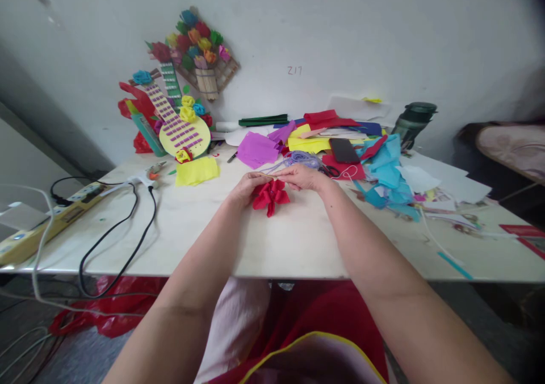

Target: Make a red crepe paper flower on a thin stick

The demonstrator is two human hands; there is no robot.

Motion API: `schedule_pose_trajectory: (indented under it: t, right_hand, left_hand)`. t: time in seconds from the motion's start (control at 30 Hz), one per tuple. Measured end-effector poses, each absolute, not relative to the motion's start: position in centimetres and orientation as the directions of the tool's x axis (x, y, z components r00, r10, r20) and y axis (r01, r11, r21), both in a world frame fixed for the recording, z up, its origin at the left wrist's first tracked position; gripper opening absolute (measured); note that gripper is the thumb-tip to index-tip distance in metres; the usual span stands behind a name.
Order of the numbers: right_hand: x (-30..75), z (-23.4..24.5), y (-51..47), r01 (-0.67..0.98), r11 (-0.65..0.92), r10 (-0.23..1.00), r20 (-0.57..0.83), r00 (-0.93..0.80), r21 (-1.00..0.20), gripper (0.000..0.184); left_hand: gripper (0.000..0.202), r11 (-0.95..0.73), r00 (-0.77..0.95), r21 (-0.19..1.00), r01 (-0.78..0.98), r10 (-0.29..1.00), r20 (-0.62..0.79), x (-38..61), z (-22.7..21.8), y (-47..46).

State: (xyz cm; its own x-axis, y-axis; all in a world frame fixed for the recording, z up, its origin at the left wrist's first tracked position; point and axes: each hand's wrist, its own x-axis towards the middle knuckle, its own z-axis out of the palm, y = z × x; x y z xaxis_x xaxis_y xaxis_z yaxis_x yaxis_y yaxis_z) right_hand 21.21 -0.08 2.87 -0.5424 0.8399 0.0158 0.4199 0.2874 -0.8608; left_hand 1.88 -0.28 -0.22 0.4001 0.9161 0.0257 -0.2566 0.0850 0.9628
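Observation:
A red crepe-paper flower [271,196] hangs with its petals down, just above the white tabletop. My left hand [247,186] is closed on the flower at its left side. From its fingers a thin tan stick [266,175] runs across to my right hand [300,177], whose fingers are pinched around the far end. The fingertips partly hide the join between stick and flower. Purple crepe paper [257,150] and a bundle of lilac cord [300,159] lie just beyond my hands.
A glue gun [142,178] with a black cable lies left, near a yellow power strip [55,222]. Yellow paper [197,171], a phone [344,151], scissors [330,170], blue crepe paper [387,171] and a dark bottle [414,124] surround the work. Paper-flower crafts [185,137] lean on the wall.

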Motion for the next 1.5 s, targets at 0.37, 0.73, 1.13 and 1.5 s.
schedule_pose_trajectory:
  t: [0.37,0.73,1.13,1.5]
  right_hand:
    - [20.2,3.1,-0.7,0.442,0.380,0.861,0.137,-0.490,-0.813,0.037]
    - [20.0,2.3,-0.1,0.465,0.530,0.818,0.284,-0.500,-0.709,0.035]
    - [20.2,1.3,1.1,0.514,0.661,0.747,0.414,-0.520,-0.547,0.030]
    - [20.1,1.6,0.9,0.545,0.684,0.729,0.445,-0.520,-0.484,0.032]
  left_hand:
    - [0.019,0.142,0.417,0.924,-0.355,0.909,0.020,2.0,-0.1,-0.2]
    - [0.020,0.140,0.405,0.921,-0.365,0.914,0.022,1.5,-0.1,-0.2]
    - [0.018,0.119,0.399,0.924,-0.364,0.916,0.039,1.6,0.2,-0.5]
    - [0.013,0.094,0.349,0.943,-0.320,0.937,0.026,1.6,0.2,-0.5]
